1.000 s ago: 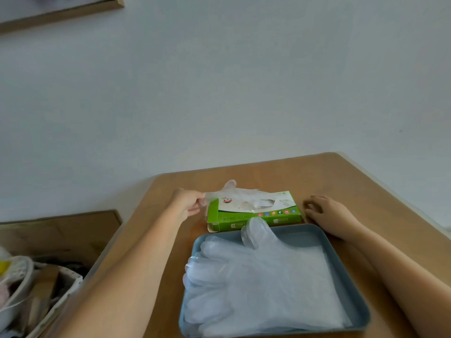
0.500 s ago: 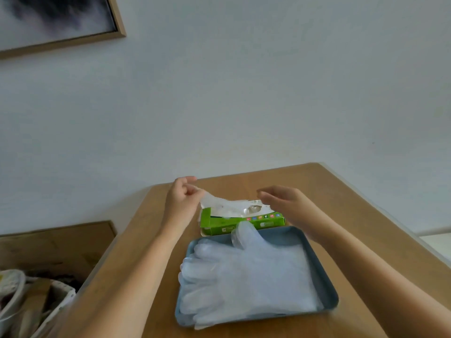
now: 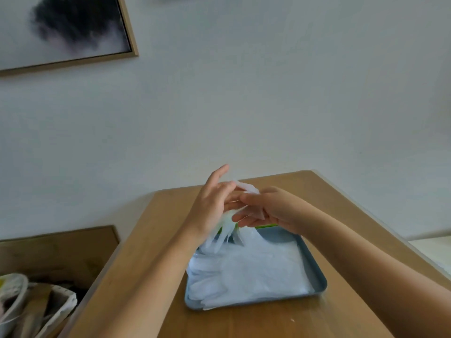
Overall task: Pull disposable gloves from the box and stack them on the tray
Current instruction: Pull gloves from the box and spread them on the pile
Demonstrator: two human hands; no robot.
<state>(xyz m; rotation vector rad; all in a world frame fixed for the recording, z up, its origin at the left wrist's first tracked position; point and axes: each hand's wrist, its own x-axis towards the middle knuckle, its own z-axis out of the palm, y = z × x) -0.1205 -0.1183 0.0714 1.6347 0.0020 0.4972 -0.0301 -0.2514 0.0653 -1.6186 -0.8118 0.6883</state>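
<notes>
**Pale wall [image 3: 268, 93], wooden table [image 3: 244, 320]: two hands hold a thin plastic glove [image 3: 225, 231] above a tray [image 3: 316, 267]**

High on the wall, at the left, hangs a framed picture [image 3: 66, 28] of a dark, smoky shape. A low wooden cabinet [image 3: 56, 250] and a basket [image 3: 36, 311] of odds and ends sit beside the table at lower left.

Both hands meet in mid-air over the far end of the tray. The left hand [image 3: 211, 207] grips the glove, index finger pointing up. The glove's limp tips dangle below the palm, just above the stack of gloves [image 3: 249, 272] lying in the tray. The right hand [image 3: 277, 208] reaches in with its fingers [image 3: 246, 199] stretched out to meet the left hand, and a corner of the glove shows above them. Blur hides whether the right hand pinches the film or only rests against it.

The glove looks like very thin, clear film. It is probably almost weightless, floppy, slippery and clingy, and easy to crumple or tear. A light pinch at the cuff edge with each hand would likely suit it best. That way it hangs flat and can be lowered onto the stack, shape over shape. A quick move could fold it over.

The box [image 3: 267, 225] is almost wholly hidden behind the hands. Only a strip of green shows at the tray's far rim. No brand, label or writing can be read anywhere.
</notes>
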